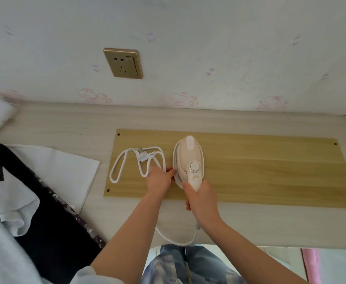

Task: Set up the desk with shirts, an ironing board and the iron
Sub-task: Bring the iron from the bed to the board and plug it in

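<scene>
Your right hand (202, 198) curls around the handle of the iron (188, 160), which sits on the wooden board (260, 171) at twelve o'clock. Your left hand (158, 179) at eleven pinches the looped cord (127, 160) beside the iron. Shirts (10, 191) lie at nine on the desk (65, 124). A wall socket (124, 63) sits beyond.

The iron (188, 160) sits on the board (270, 171) lying on the desk (65, 124), its looped cord (127, 162) just to its left, shirts (45, 181) heaped further left, and a wall socket (123, 63) behind.
</scene>
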Motion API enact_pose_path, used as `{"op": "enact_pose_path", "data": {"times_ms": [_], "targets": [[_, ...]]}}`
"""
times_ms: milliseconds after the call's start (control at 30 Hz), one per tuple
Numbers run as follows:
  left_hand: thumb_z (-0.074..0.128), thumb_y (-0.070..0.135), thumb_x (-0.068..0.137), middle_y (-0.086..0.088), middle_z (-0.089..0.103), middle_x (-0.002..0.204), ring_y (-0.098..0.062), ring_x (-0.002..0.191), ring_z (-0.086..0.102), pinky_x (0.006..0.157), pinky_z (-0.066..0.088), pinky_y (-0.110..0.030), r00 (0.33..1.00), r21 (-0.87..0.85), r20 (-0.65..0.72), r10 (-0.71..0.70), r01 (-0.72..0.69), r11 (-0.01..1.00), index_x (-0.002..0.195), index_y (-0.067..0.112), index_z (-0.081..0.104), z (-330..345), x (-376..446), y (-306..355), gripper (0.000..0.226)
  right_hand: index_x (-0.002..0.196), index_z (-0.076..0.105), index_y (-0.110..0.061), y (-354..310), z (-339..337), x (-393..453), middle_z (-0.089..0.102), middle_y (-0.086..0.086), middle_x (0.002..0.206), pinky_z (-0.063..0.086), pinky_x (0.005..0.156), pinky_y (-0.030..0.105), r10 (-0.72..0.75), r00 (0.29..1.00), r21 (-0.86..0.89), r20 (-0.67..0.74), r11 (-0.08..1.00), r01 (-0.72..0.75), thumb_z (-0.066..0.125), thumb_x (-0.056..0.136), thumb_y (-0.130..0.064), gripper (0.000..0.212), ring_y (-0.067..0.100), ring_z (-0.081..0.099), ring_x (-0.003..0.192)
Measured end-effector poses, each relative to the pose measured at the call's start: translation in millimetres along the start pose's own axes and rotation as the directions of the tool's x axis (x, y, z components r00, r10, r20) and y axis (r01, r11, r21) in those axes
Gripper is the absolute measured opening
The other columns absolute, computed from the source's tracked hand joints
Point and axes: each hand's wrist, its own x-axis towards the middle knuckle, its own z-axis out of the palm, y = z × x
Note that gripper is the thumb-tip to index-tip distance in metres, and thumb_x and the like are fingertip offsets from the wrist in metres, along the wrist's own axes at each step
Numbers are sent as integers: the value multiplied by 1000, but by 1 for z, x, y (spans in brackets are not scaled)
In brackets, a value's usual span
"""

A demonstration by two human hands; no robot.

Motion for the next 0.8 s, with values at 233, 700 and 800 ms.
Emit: {"op": "enact_pose_path", "data": {"times_ms": [233, 700, 800], "targets": [[70, 20, 84, -11, 74, 81, -24, 80, 72, 83, 57, -41, 1000, 33, -5, 27, -27, 999, 70, 25, 66, 0, 2, -1, 15, 97, 51, -7, 1, 5, -5, 60, 13, 73, 43, 41, 20, -4, 999, 36, 42, 999, 3, 60, 88, -28, 24, 18, 57, 50], [53, 22, 97, -4, 69, 92, -12, 61, 63, 54, 47, -23, 974, -168, -63, 216, -224, 960, 121, 19, 57, -42, -34, -2, 25, 116, 51, -11, -12, -21, -2, 62, 5, 104, 45, 61, 24, 18, 975, -247, 219, 968, 38, 55, 92, -33, 33, 18, 59, 86], [52, 14, 97, -5, 69, 89, -12, 53, 50, 49, 43, -22, 957, -195, -109, 270, -287, 938, 120, 16, 60, -59, -44, -6, 24, 124, 49, -9, -24, -35, -5, 56, 7, 118, 49, 82, 35, -209, 974, -506, 85, 833, 223, 52, 92, -27, 37, 22, 54, 100]]}}
